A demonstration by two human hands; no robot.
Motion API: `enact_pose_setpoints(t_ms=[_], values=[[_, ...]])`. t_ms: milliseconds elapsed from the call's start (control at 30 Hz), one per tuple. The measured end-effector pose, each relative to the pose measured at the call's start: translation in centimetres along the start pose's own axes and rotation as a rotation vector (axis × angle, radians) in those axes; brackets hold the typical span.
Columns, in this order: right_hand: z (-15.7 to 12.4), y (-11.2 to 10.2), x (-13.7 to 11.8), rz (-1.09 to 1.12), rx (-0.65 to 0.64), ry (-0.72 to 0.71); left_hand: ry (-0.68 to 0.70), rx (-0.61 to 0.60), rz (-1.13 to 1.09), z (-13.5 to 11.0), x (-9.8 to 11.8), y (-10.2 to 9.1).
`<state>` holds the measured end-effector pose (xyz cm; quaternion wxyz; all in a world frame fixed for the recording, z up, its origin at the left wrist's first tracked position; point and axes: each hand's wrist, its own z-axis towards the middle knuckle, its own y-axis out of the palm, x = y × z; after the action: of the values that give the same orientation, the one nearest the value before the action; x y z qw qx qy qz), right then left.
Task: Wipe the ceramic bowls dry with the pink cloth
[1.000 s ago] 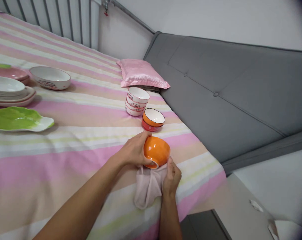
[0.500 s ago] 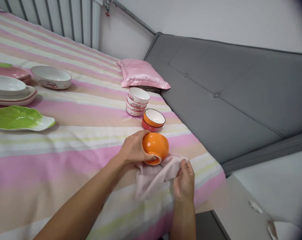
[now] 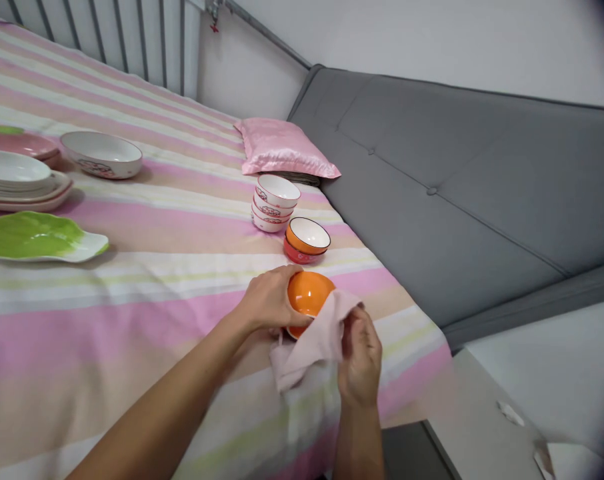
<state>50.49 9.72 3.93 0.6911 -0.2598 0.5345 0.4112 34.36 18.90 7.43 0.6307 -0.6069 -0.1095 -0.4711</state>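
Observation:
My left hand grips an orange bowl by its side, thumb near the base. The bowl is tilted, its glossy outside facing me, just above the striped bedsheet. In my right hand is a pale pink cloth, pinched between the fingers. Part of the cloth lies against the bowl's right side and covers some of its base; the rest hangs down to the left. Just beyond the bowl, another orange bowl sits in a red bowl.
A stack of white patterned bowls stands behind, near a pink pillow. At left are a green leaf-shaped dish, stacked white plates and a large white bowl. A grey headboard borders the bed on the right.
My right hand has moved left and slightly up, bringing the cloth over the bowl's right side and base. My left hand keeps its hold on the orange bowl, almost in place.

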Motion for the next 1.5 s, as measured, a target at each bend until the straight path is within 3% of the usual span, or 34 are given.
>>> enact_pose_setpoints(t_ms=[167,300,600,967,1267,1367,1500], values=[[-0.6,2.2,0.0,-0.512,-0.22,-0.376,0.044,-0.021,0.026,-0.1,-0.3,0.2],[-0.7,3.3,0.1,-0.749,-0.229,-0.511,0.141,-0.049,0.051,-0.3,-0.7,0.6],[-0.6,3.3,1.2,-0.671,-0.1,-0.448,0.214,-0.073,0.042,-0.3,-0.7,0.9],[0.0,2.6,3.2,-0.082,0.054,0.014,0.182,-0.103,0.058,-0.2,-0.7,0.7],[0.5,2.3,5.0,0.118,0.132,0.238,0.173,-0.113,0.057,-0.3,-0.4,0.4],[0.4,2.4,4.7,0.083,0.115,0.178,0.191,-0.112,0.06,-0.2,-0.4,0.5],[-0.1,2.6,3.3,-0.092,0.087,-0.047,0.233,-0.099,0.059,-0.2,-0.6,0.7]])
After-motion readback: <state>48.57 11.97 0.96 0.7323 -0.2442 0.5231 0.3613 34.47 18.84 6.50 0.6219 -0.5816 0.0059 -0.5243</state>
